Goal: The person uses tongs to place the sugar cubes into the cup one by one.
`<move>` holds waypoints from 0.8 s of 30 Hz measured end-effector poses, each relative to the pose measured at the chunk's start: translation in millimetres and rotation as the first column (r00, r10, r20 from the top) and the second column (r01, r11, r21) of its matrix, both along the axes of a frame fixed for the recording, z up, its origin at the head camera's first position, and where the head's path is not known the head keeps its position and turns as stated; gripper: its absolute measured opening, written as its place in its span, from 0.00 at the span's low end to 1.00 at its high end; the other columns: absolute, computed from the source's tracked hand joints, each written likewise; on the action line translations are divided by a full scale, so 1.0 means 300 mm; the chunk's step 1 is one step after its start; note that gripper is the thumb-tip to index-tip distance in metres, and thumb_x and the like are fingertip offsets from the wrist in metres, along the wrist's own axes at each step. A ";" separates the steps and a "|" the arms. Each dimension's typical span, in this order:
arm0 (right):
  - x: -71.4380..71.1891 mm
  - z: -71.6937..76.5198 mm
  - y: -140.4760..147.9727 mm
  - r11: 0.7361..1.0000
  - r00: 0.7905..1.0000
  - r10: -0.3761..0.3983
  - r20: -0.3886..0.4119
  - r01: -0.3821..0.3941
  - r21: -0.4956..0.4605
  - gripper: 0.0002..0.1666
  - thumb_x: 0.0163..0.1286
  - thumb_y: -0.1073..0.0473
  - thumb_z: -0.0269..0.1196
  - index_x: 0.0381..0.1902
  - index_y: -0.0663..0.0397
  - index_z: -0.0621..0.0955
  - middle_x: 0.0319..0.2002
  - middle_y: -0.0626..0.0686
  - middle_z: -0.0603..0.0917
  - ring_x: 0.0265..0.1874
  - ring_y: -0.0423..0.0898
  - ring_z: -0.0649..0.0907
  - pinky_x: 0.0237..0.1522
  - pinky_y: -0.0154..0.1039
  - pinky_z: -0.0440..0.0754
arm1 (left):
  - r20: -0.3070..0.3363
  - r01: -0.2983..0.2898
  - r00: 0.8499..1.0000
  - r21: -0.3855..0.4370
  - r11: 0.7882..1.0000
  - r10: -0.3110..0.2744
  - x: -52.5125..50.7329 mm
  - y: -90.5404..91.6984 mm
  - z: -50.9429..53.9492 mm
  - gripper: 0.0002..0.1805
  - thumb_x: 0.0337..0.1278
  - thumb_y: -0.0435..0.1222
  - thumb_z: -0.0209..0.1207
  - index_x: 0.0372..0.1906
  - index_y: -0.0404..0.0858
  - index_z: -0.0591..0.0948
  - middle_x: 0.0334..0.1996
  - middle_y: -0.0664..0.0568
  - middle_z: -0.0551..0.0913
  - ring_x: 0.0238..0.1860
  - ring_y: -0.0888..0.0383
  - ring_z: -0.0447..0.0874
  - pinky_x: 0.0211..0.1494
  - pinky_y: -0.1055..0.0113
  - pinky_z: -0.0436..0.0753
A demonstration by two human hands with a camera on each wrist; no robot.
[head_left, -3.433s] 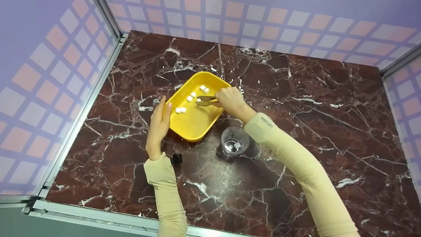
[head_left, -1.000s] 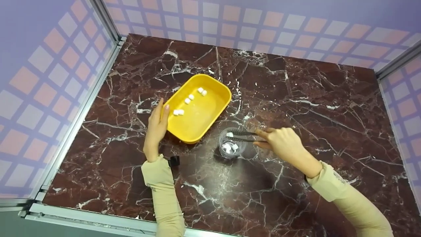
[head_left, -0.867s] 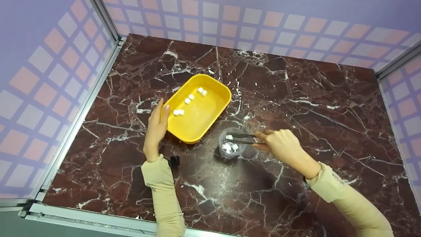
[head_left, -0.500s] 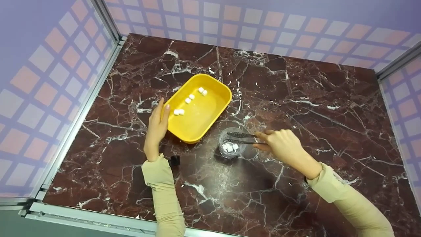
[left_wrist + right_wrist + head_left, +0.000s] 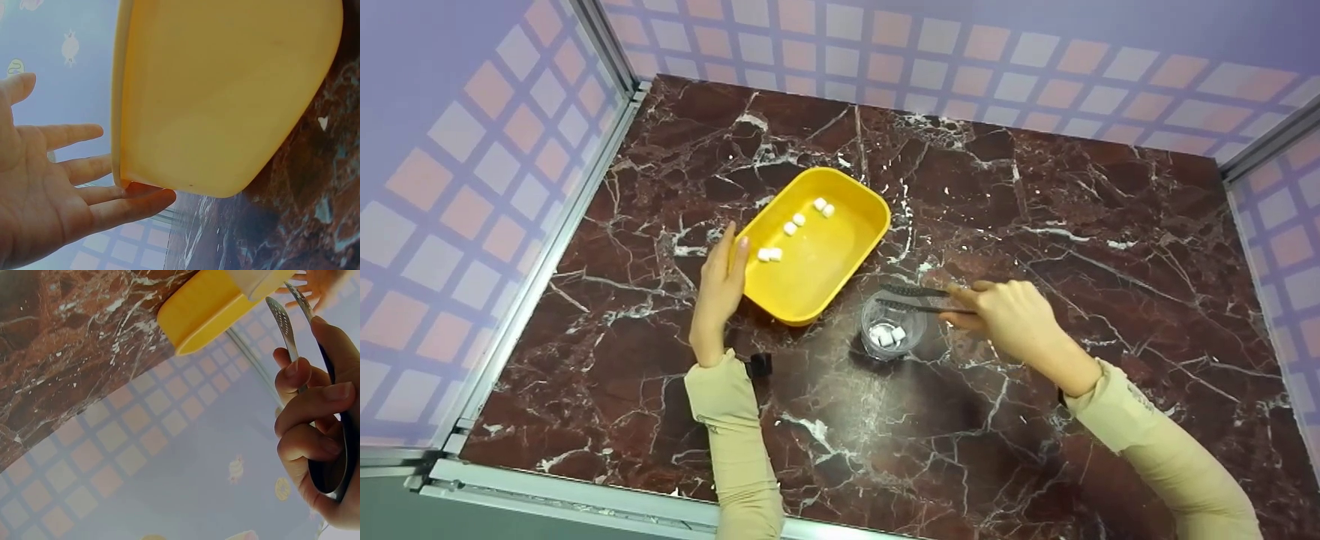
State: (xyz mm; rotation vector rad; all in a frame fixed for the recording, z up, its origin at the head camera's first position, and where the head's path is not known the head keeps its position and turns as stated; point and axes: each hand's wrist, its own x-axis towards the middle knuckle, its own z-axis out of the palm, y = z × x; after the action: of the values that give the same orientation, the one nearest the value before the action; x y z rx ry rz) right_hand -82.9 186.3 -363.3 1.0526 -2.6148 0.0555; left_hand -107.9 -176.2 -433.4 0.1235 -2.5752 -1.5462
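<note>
With straight fingers, my left hand touches the left side of a yellow tray; in the left wrist view its fingertips meet the tray's wall. Several white marshmallow-like pieces lie in the tray in pairs. My right hand grips dark metal tongs, fingers curled round both arms in the right wrist view. The tongs' tips are apart, with nothing between them, above a clear plastic cup. Several white pieces sit at the bottom of the cup.
A dark red marble-patterned tabletop bears everything, with white specks right of the tray. Patterned panels stand at the left, back and right. A metal rail runs along the front edge.
My right hand carried the tongs from the tray to the cup, where a white piece dropped from them. Now the tongs have risen slightly. My left hand stays at the tray.
</note>
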 end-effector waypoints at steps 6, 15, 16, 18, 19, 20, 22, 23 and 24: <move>-0.047 0.020 -0.006 0.998 0.999 0.015 -0.039 -0.017 -0.060 0.22 0.54 0.44 0.63 0.41 0.52 0.83 0.20 0.54 0.83 0.05 0.41 0.68 0.06 0.28 0.56 | -0.011 0.003 1.000 -0.004 1.000 -0.003 -0.003 0.000 -0.001 0.28 0.67 0.44 0.40 0.67 0.36 0.56 0.65 0.40 0.61 0.66 0.46 0.57 0.70 0.55 0.56; -0.135 0.051 -0.030 0.993 1.000 -0.019 -0.024 0.016 -0.119 0.21 0.54 0.44 0.62 0.41 0.51 0.83 0.21 0.56 0.84 0.06 0.44 0.70 0.06 0.32 0.60 | 0.019 -0.002 1.000 0.018 1.000 0.002 0.002 -0.001 0.002 0.28 0.66 0.46 0.40 0.68 0.39 0.56 0.65 0.41 0.61 0.66 0.45 0.57 0.69 0.53 0.57; -0.144 0.053 -0.033 0.992 0.999 -0.027 -0.021 0.025 -0.121 0.22 0.54 0.44 0.62 0.41 0.51 0.83 0.21 0.56 0.84 0.06 0.45 0.70 0.06 0.32 0.60 | 0.019 -0.002 1.000 0.019 1.000 0.002 0.002 0.000 0.003 0.28 0.66 0.46 0.40 0.68 0.39 0.56 0.65 0.41 0.61 0.66 0.46 0.57 0.69 0.53 0.56; -0.161 0.057 -0.040 0.992 0.999 -0.044 -0.017 0.041 -0.120 0.22 0.55 0.43 0.62 0.42 0.51 0.83 0.21 0.56 0.84 0.06 0.46 0.71 0.07 0.34 0.61 | 0.020 0.000 1.000 0.018 1.000 0.000 0.001 0.001 0.003 0.28 0.66 0.46 0.40 0.68 0.39 0.56 0.65 0.41 0.61 0.66 0.46 0.57 0.69 0.53 0.57; -0.170 0.059 -0.043 0.991 0.999 -0.051 -0.010 0.050 -0.122 0.22 0.55 0.43 0.62 0.42 0.51 0.82 0.21 0.56 0.83 0.07 0.46 0.71 0.07 0.34 0.61 | 0.019 0.000 1.000 0.016 1.000 -0.001 0.001 0.000 0.003 0.28 0.66 0.46 0.40 0.68 0.39 0.56 0.65 0.41 0.61 0.66 0.46 0.58 0.69 0.53 0.57; -0.178 0.061 -0.047 0.991 0.998 -0.056 -0.004 0.056 -0.121 0.22 0.55 0.43 0.62 0.43 0.51 0.82 0.20 0.56 0.83 0.06 0.45 0.70 0.07 0.34 0.61 | 0.018 0.000 1.000 0.014 1.000 0.000 0.001 0.000 0.003 0.28 0.66 0.46 0.40 0.67 0.39 0.56 0.65 0.41 0.61 0.66 0.46 0.58 0.69 0.53 0.57; -0.195 0.065 -0.056 0.991 0.998 -0.068 0.000 0.067 -0.117 0.23 0.55 0.43 0.61 0.43 0.51 0.82 0.18 0.55 0.82 0.07 0.45 0.69 0.07 0.34 0.61 | 0.016 0.002 1.000 0.013 1.000 -0.002 0.001 0.000 0.003 0.29 0.66 0.46 0.40 0.67 0.38 0.56 0.65 0.41 0.61 0.66 0.46 0.57 0.69 0.53 0.56; -0.205 0.067 -0.061 0.991 0.997 -0.071 0.000 0.071 -0.117 0.23 0.55 0.43 0.61 0.43 0.51 0.82 0.18 0.55 0.81 0.07 0.45 0.69 0.07 0.33 0.61 | 0.014 0.002 1.000 0.013 1.000 -0.002 0.001 0.000 0.003 0.28 0.66 0.46 0.40 0.67 0.38 0.56 0.65 0.40 0.61 0.66 0.45 0.57 0.69 0.53 0.56; -0.214 0.069 -0.068 0.990 0.997 -0.072 0.002 0.072 -0.118 0.24 0.55 0.43 0.61 0.43 0.51 0.82 0.17 0.56 0.81 0.07 0.45 0.69 0.07 0.33 0.61 | 0.012 0.002 1.000 0.013 1.000 -0.002 0.001 -0.001 0.003 0.28 0.66 0.46 0.40 0.67 0.38 0.56 0.65 0.40 0.61 0.66 0.45 0.57 0.70 0.53 0.56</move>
State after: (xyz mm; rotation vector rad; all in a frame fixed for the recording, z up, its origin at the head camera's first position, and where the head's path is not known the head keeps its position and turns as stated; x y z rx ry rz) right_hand -147.3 166.0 -342.6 0.9168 -2.6096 0.1897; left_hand -107.4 -176.4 -432.5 0.1315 -2.5749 -1.5682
